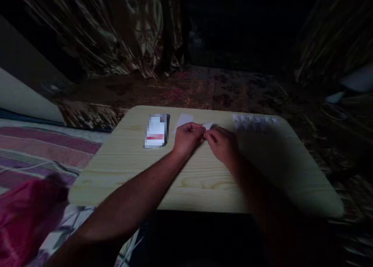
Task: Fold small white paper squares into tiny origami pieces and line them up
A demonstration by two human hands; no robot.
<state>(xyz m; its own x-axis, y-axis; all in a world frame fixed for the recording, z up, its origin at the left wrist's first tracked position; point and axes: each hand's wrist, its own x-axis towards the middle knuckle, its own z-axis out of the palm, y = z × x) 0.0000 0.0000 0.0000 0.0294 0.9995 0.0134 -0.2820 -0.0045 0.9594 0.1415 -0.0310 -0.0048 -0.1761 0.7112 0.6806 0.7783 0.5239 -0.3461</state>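
My left hand (189, 138) and my right hand (222, 142) meet over the middle of a small wooden table (192, 181). Both are closed, fingertips pinching a small piece of white paper (207, 125) between them. Part of that paper is hidden behind the fingers. Just beyond my left hand lies a flat white sheet (184, 119), partly covered by it. To the right, small folded white pieces (255, 119) lie in two rows near the table's far edge; they look like paper, though the light is dim.
A phone with a lit screen (155, 131) rests on the table's left side. Left of the table are a striped cloth (58, 146) and a red bundle (26, 216). Patterned curtains (140, 30) hang behind. A pale object with a cable (335, 98) stands at the far right.
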